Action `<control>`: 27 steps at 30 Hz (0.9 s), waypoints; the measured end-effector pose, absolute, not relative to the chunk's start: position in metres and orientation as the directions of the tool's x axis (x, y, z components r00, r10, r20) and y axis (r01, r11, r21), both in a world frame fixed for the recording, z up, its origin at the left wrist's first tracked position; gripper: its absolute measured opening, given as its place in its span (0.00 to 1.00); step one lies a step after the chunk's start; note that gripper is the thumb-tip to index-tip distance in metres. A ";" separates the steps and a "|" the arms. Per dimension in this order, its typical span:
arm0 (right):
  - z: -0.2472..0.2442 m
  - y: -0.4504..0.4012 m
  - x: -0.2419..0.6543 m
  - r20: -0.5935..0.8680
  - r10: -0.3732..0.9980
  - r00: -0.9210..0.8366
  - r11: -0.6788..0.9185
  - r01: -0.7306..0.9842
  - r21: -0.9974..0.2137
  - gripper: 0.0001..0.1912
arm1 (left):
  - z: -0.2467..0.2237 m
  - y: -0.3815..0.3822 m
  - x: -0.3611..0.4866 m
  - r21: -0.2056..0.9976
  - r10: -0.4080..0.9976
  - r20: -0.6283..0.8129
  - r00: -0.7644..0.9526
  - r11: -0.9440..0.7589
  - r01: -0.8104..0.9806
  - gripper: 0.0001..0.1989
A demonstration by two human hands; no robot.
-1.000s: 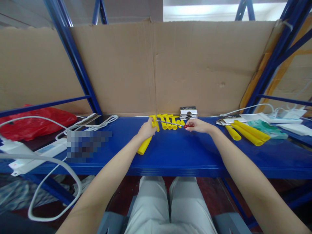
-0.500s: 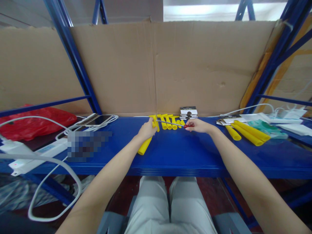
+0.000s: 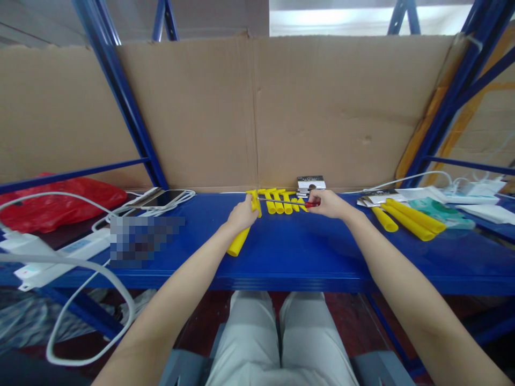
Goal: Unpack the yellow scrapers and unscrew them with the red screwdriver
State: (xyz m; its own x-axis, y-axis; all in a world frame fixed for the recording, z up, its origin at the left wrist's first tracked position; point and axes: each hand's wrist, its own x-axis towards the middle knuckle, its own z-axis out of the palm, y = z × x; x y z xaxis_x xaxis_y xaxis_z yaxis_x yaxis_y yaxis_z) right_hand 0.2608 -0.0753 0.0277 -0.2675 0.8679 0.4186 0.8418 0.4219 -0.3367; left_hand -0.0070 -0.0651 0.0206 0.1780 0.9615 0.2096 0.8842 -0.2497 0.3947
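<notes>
My left hand [image 3: 242, 213] is closed around a yellow T-shaped piece with a tubular handle [image 3: 238, 244], whose lower end sticks out below my palm onto the blue tabletop. In my right hand [image 3: 326, 203] is the red handle of a screwdriver [image 3: 281, 201]. Its long metal shaft lies nearly level, pointing left, and the tip meets the head of the yellow piece beside my left fingers. Behind the shaft several yellow T-shaped pieces [image 3: 278, 203] lie in a row. Small yellow parts [image 3: 298, 202] are close to my right fingertips.
Small black-and-white boxes [image 3: 311, 185] are stacked against the cardboard wall [image 3: 341, 107]. Yellow tubes [image 3: 414, 220] lie at the right beside a green plastic bag [image 3: 442, 212]. Leftward are a phone [image 3: 163, 199], white cables, a power strip [image 3: 64, 257] and a red bag [image 3: 60, 198].
My right hand has risen slightly and its grip has turned on the screwdriver handle, so the shaft is nearer level. My left hand holds the yellow piece in the same place.
</notes>
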 end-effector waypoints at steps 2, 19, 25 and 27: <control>0.029 -0.078 0.259 0.431 0.862 -0.267 0.408 0.869 -0.278 0.07 | 0.021 -0.065 -0.007 0.387 0.963 0.205 0.177 -0.246 0.889 0.19; 0.040 -0.094 0.243 0.384 0.870 -0.307 0.240 0.947 0.214 0.12 | 0.020 -0.065 -0.006 0.369 0.955 0.227 0.189 -0.265 0.891 0.19; 0.041 -0.098 0.239 0.408 0.873 -0.266 0.193 0.958 0.210 0.12 | 0.020 -0.066 -0.005 0.365 0.956 0.225 0.186 -0.260 0.894 0.19; 0.039 -0.096 0.240 0.389 0.884 -0.261 0.203 0.962 0.184 0.12 | 0.020 -0.065 -0.005 0.376 0.959 0.222 0.173 -0.248 0.893 0.18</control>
State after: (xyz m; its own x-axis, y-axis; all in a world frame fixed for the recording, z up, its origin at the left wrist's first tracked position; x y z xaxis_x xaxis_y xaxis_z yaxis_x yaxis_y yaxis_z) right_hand 0.2397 -0.0964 0.0388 -0.2609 0.8835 0.3890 0.9617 0.2028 0.1844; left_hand -0.0050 -0.0655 0.0205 0.1733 0.9595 0.2221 0.8926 -0.2483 0.3764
